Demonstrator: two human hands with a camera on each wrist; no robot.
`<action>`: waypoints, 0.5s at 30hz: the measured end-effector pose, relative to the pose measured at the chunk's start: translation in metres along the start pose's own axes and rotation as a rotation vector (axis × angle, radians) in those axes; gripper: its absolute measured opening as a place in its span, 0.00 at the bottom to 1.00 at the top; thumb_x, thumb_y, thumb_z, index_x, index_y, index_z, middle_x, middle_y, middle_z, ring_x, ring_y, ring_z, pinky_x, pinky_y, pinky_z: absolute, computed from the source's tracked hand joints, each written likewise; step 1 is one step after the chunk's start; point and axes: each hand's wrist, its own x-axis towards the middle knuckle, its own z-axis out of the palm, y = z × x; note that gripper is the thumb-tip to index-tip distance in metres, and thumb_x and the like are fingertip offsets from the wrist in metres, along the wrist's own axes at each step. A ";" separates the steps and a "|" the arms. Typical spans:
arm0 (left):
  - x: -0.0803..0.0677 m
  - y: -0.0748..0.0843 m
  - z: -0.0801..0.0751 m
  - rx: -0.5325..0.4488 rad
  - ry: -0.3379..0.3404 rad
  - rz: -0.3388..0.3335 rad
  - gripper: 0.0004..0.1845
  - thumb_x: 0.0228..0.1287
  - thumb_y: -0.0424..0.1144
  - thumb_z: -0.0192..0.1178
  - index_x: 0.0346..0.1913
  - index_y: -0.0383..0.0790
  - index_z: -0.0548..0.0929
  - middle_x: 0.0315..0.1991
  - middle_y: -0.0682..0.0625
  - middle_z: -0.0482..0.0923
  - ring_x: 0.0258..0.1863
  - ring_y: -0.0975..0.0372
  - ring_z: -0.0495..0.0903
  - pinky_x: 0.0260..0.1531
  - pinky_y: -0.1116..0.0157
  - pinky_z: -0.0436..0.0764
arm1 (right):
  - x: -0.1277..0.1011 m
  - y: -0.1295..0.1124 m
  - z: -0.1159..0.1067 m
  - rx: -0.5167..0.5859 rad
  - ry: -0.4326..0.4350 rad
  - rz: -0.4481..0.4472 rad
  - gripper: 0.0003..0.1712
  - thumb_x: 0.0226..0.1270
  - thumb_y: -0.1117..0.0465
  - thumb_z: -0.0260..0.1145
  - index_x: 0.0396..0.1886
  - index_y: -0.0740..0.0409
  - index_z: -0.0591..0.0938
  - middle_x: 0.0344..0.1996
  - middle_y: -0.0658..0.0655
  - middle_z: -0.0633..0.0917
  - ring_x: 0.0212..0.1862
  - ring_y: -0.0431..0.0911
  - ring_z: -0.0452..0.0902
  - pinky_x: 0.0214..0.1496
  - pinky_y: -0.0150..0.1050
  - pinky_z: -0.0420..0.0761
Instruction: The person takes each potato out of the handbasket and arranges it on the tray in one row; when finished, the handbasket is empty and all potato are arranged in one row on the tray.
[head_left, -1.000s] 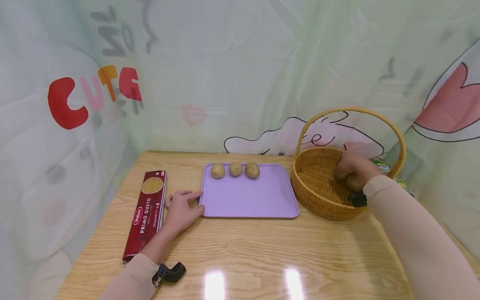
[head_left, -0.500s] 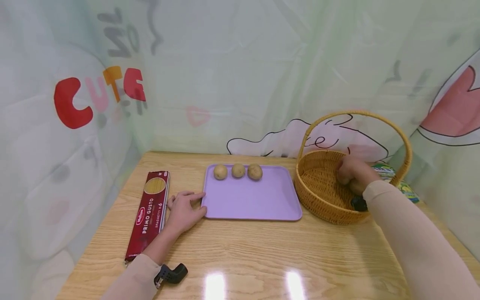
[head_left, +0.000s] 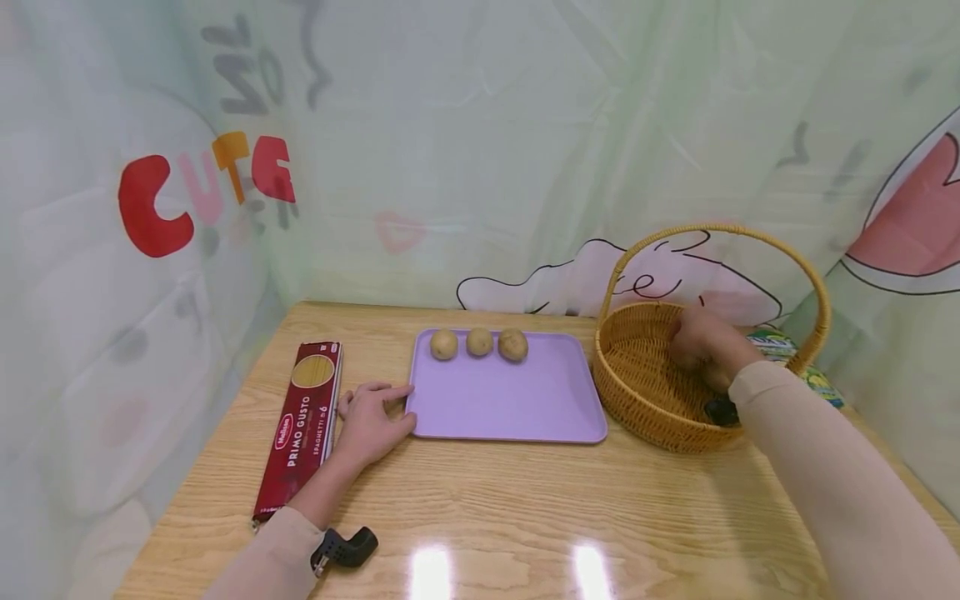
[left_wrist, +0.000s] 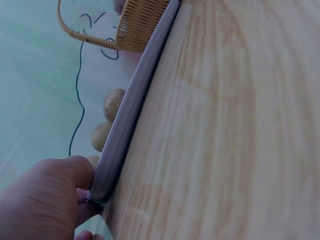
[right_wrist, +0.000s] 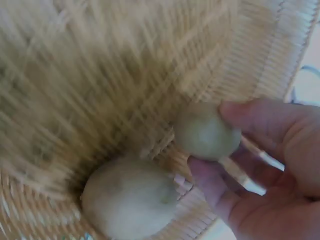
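While three potatoes sit in a row on the purple tray, the right hand pinches a fourth potato inside the basket, another potato lies beside it, and the left hand rests flat against the tray's edge.

Potato in right hand's grip

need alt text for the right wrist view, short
A right hand pinches a small pale potato between fingertips and thumb inside a woven wicker basket. A larger potato lies on the basket floor just below; the weave is motion-blurred.
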 end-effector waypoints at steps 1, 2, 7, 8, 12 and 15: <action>0.000 0.000 0.000 0.002 0.000 -0.001 0.23 0.47 0.41 0.69 0.51 0.43 0.87 0.48 0.43 0.83 0.60 0.51 0.69 0.62 0.39 0.40 | 0.000 -0.002 -0.001 -0.057 0.017 -0.031 0.18 0.51 0.73 0.63 0.44 0.73 0.77 0.39 0.67 0.75 0.40 0.58 0.71 0.31 0.45 0.76; 0.000 0.000 0.000 0.002 0.001 0.000 0.23 0.47 0.41 0.69 0.51 0.43 0.87 0.48 0.43 0.83 0.59 0.51 0.69 0.61 0.39 0.40 | -0.001 -0.005 -0.002 -0.108 0.041 -0.063 0.17 0.53 0.70 0.64 0.44 0.72 0.79 0.38 0.66 0.77 0.40 0.58 0.72 0.32 0.45 0.77; -0.001 0.001 0.000 0.000 0.002 0.000 0.24 0.47 0.41 0.69 0.51 0.42 0.87 0.49 0.42 0.82 0.60 0.51 0.69 0.62 0.39 0.40 | -0.008 -0.020 -0.004 -0.184 0.067 -0.160 0.05 0.58 0.65 0.65 0.31 0.64 0.79 0.25 0.55 0.75 0.29 0.50 0.69 0.28 0.41 0.71; -0.001 0.001 0.000 -0.002 0.001 0.003 0.24 0.46 0.41 0.69 0.51 0.42 0.87 0.49 0.42 0.82 0.60 0.50 0.69 0.62 0.39 0.40 | -0.011 -0.023 -0.004 -0.184 0.067 -0.171 0.04 0.58 0.65 0.65 0.29 0.63 0.79 0.24 0.55 0.74 0.28 0.49 0.68 0.27 0.41 0.69; -0.002 0.002 -0.001 -0.006 -0.003 0.007 0.24 0.47 0.41 0.69 0.51 0.42 0.87 0.48 0.42 0.82 0.60 0.50 0.69 0.62 0.39 0.40 | -0.024 -0.035 -0.004 -0.207 0.095 -0.209 0.07 0.60 0.62 0.66 0.36 0.61 0.83 0.29 0.54 0.79 0.32 0.49 0.71 0.31 0.41 0.72; -0.002 0.002 -0.001 -0.008 -0.003 0.009 0.23 0.47 0.41 0.69 0.51 0.41 0.87 0.48 0.43 0.83 0.60 0.50 0.69 0.62 0.39 0.40 | -0.033 -0.043 -0.003 -0.207 0.122 -0.235 0.16 0.62 0.58 0.67 0.46 0.63 0.84 0.38 0.58 0.83 0.38 0.51 0.75 0.38 0.45 0.76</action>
